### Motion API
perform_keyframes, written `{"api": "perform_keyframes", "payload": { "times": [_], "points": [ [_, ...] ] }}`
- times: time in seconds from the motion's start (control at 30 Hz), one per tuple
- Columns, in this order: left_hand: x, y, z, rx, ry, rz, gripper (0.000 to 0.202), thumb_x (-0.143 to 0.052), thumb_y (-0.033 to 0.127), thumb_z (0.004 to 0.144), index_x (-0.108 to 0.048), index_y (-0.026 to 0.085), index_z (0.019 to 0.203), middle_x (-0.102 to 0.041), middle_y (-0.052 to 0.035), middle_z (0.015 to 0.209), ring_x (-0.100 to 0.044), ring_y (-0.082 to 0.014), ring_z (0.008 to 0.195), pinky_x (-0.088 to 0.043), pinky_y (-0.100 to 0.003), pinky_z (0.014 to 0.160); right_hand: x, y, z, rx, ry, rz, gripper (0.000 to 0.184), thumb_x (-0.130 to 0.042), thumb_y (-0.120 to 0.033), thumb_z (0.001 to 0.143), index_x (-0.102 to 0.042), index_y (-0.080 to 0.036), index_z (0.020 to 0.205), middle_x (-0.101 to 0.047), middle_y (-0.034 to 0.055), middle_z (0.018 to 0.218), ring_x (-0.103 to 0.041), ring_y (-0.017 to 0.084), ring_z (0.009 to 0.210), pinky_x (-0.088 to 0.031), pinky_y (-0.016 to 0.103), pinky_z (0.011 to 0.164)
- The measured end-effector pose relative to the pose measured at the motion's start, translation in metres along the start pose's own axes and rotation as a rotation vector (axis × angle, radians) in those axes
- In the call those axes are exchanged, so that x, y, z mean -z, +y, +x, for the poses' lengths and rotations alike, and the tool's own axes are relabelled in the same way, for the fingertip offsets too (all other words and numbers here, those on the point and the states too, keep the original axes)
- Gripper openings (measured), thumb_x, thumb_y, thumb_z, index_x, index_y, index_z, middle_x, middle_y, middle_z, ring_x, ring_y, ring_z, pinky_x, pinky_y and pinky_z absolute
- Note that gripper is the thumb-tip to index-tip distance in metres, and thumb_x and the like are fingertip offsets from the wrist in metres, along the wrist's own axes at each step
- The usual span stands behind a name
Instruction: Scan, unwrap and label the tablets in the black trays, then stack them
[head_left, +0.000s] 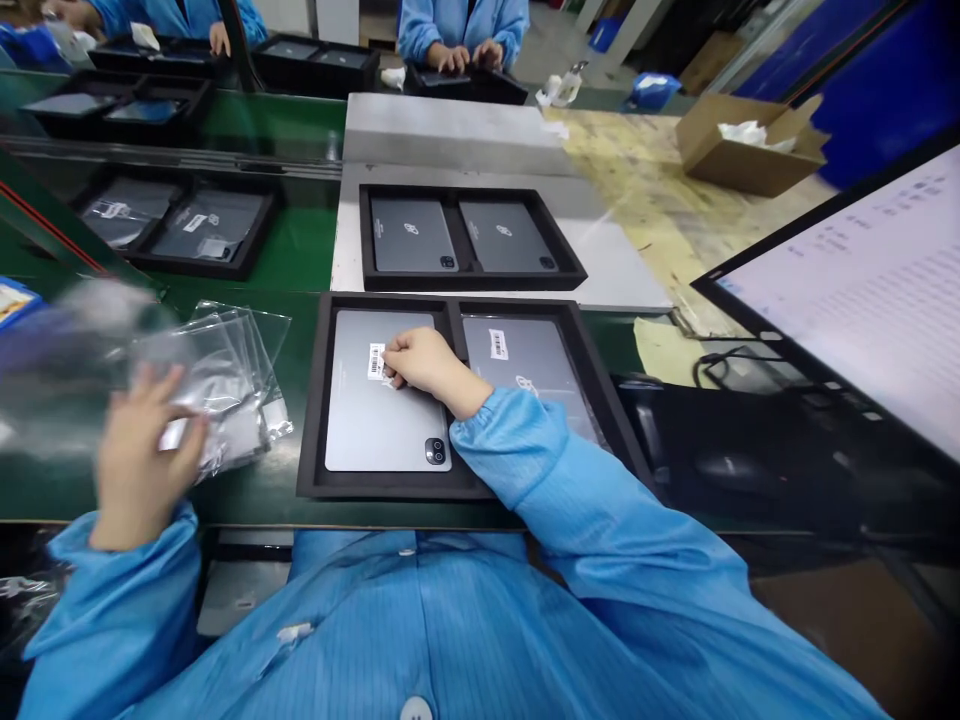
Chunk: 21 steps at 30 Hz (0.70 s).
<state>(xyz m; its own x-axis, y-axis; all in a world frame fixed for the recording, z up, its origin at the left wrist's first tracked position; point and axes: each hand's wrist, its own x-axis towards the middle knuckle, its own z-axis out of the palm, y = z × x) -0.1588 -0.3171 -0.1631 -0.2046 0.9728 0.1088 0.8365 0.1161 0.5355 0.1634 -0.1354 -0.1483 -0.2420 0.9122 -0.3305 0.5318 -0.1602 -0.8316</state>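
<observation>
My right hand (427, 365) is closed in a pinch at the edge of a white barcode label (376, 362). The label lies over the back of a grey tablet (375, 425) in the left compartment of a black tray (311, 440). In the tray's right compartment lies a second tablet (551, 375), with a barcode label and what looks like a clear sleeve. My left hand (146, 450), slightly blurred, has its fingers apart beside a pile of clear plastic bags (232, 390). A smeared transparent sheet (97, 320) shows beyond its fingertips.
Another black tray (472, 282) with two tablets sits behind mine on a white board. More trays (244, 255) stand back left. A monitor (862, 280) leans in at right above a mouse (731, 468). An open cardboard box (731, 160) sits back right. Co-workers' hands (465, 58) work opposite.
</observation>
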Motion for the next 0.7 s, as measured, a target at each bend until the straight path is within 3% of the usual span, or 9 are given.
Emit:
{"api": "perform_keyframes", "payload": {
  "times": [0.07, 0.13, 0.23, 0.3, 0.33, 0.4, 0.47, 0.57, 0.7],
  "points": [
    [-0.016, 0.008, 0.006, -0.049, -0.089, 0.139, 0.055, -0.057, 0.055, 0.086, -0.061, 0.020, 0.128, -0.046, -0.0132, 0.156, -0.023, -0.0457, 0.152, -0.024, -0.071, 0.119, -0.001, 0.001, 0.000, 0.008, 0.000, -0.009, 0.015, -0.062, -0.005, 0.080, -0.066, -0.015, 0.069, -0.068, 0.0024, 0.059, -0.061, 0.011, 0.044, -0.040, 0.017, 0.041],
    [-0.024, 0.021, 0.012, -0.015, -0.190, 0.180, 0.059, -0.046, 0.054, 0.093, -0.059, 0.017, 0.137, -0.037, -0.0160, 0.162, -0.016, -0.0468, 0.154, -0.020, -0.076, 0.117, -0.001, 0.000, -0.001, 0.013, -0.005, -0.007, 0.016, -0.061, -0.004, 0.079, -0.066, -0.015, 0.068, -0.067, 0.0022, 0.058, -0.061, 0.012, 0.044, -0.041, 0.018, 0.042],
    [-0.021, 0.059, 0.020, -0.043, -0.078, 0.048, 0.055, -0.030, 0.050, 0.101, -0.064, 0.018, 0.131, -0.053, -0.0142, 0.150, -0.034, -0.0370, 0.150, -0.030, -0.062, 0.120, 0.003, -0.003, -0.004, 0.023, -0.006, 0.012, 0.018, -0.061, -0.003, 0.076, -0.065, -0.015, 0.064, -0.065, 0.0013, 0.055, -0.059, 0.011, 0.043, -0.042, 0.019, 0.045],
    [-0.021, 0.099, 0.030, -0.252, -0.030, -0.009, 0.047, -0.034, 0.046, 0.103, -0.067, 0.020, 0.122, -0.066, -0.0113, 0.132, -0.048, -0.0298, 0.140, -0.039, -0.051, 0.117, 0.014, -0.005, -0.007, 0.047, 0.044, 0.015, 0.017, -0.062, -0.005, 0.075, -0.065, -0.015, 0.061, -0.062, 0.0000, 0.052, -0.056, 0.010, 0.042, -0.041, 0.019, 0.046],
    [-0.026, 0.121, 0.036, -0.396, -0.087, -0.001, 0.042, -0.038, 0.043, 0.103, -0.069, 0.020, 0.117, -0.070, -0.0100, 0.123, -0.053, -0.0283, 0.135, -0.042, -0.048, 0.114, 0.022, -0.006, -0.008, 0.067, 0.089, 0.008, 0.017, -0.062, -0.006, 0.074, -0.064, -0.016, 0.060, -0.061, -0.0008, 0.050, -0.054, 0.010, 0.042, -0.040, 0.019, 0.046],
    [-0.046, 0.163, 0.050, -0.682, -0.359, 0.067, 0.035, -0.042, 0.037, 0.102, -0.070, 0.019, 0.116, -0.071, -0.0100, 0.117, -0.059, -0.0272, 0.125, -0.044, -0.046, 0.111, 0.040, -0.005, -0.010, 0.116, 0.195, 0.005, 0.018, -0.061, -0.009, 0.073, -0.063, -0.016, 0.058, -0.057, -0.0023, 0.048, -0.052, 0.009, 0.043, -0.037, 0.018, 0.046],
    [-0.073, 0.193, 0.066, -0.870, -0.545, 0.128, 0.033, -0.048, 0.033, 0.101, -0.068, 0.017, 0.121, -0.067, -0.0119, 0.129, -0.056, -0.0278, 0.130, -0.042, -0.045, 0.113, 0.058, -0.001, -0.013, 0.146, 0.288, 0.029, 0.019, -0.058, -0.011, 0.073, -0.062, -0.017, 0.056, -0.055, -0.0027, 0.046, -0.051, 0.009, 0.043, -0.034, 0.018, 0.046],
    [-0.105, 0.211, 0.086, -1.004, -0.625, 0.178, 0.033, -0.047, 0.032, 0.102, -0.066, 0.015, 0.123, -0.062, -0.0144, 0.138, -0.052, -0.0273, 0.136, -0.037, -0.045, 0.117, 0.077, 0.007, -0.016, 0.140, 0.372, 0.085, 0.020, -0.055, -0.015, 0.073, -0.059, -0.018, 0.053, -0.054, -0.0023, 0.045, -0.050, 0.010, 0.044, -0.034, 0.019, 0.046],
    [-0.114, 0.204, 0.096, -1.099, -0.601, 0.198, 0.034, -0.040, 0.034, 0.106, -0.064, 0.018, 0.123, -0.062, -0.0127, 0.138, -0.046, -0.0267, 0.142, -0.026, -0.053, 0.122, 0.085, 0.013, -0.016, 0.117, 0.436, 0.031, 0.019, -0.057, -0.018, 0.073, -0.060, -0.018, 0.055, -0.058, -0.0011, 0.048, -0.055, 0.012, 0.049, -0.039, 0.021, 0.052]
  ]
}}
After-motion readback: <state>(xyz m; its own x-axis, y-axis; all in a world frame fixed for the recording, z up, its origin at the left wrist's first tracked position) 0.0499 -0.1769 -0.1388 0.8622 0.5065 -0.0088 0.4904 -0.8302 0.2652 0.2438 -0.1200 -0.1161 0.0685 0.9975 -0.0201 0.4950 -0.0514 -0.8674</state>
